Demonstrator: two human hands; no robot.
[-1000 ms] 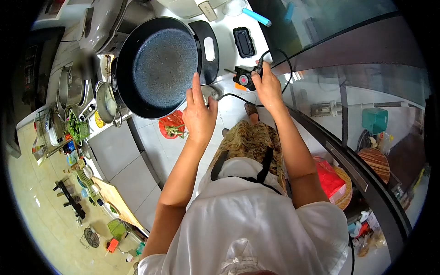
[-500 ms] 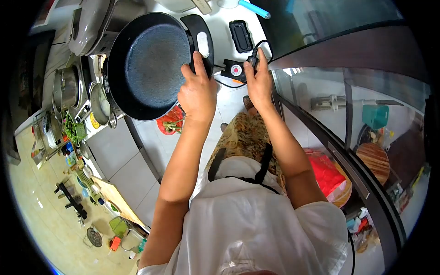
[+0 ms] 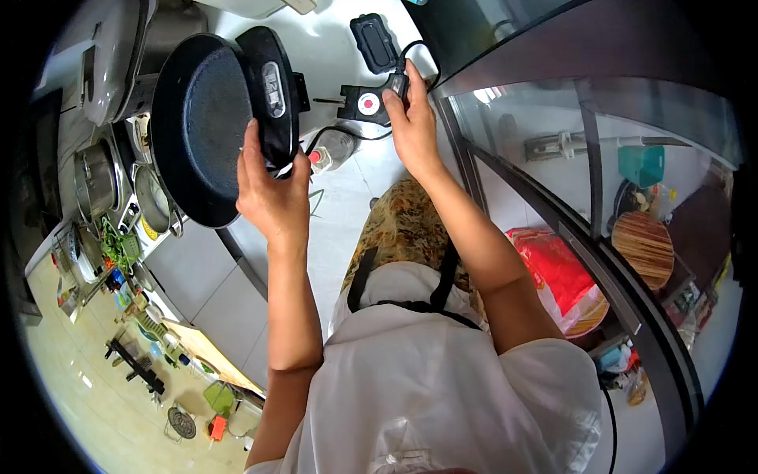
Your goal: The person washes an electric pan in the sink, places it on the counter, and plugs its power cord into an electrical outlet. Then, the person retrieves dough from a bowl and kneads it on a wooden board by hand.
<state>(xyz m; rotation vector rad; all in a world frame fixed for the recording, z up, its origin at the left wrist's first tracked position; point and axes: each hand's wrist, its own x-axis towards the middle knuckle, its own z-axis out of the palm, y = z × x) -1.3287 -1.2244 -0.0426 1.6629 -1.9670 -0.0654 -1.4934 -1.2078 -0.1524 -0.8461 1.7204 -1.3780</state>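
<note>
My left hand (image 3: 274,189) grips the near right edge of a black electric frying pan (image 3: 207,130), close to its side handle (image 3: 269,93) with a silver label. The pan is tilted, that handle side raised toward me. In my right hand (image 3: 414,126) is a black temperature control plug (image 3: 367,103) with a red-centred round dial. Its metal probe points left toward the handle, with a gap between them. A black cord bends around behind my right fingers. Just beyond the plug, a black rectangular tray-like piece (image 3: 374,43) lies on the white counter (image 3: 328,47).
A large silver-grey cooker (image 3: 118,63) stands left of the pan. Metal pots (image 3: 95,178) sit on the stove at far left. Below the plug, a clear bottle (image 3: 335,148) stands low down. Glass sliding doors (image 3: 545,134) run along my right side.
The pan has moved left and tipped, its handle side rising so the label shows. My right hand has shifted left with the control plug. The view has swung somewhat, and a bottle has come into sight.
</note>
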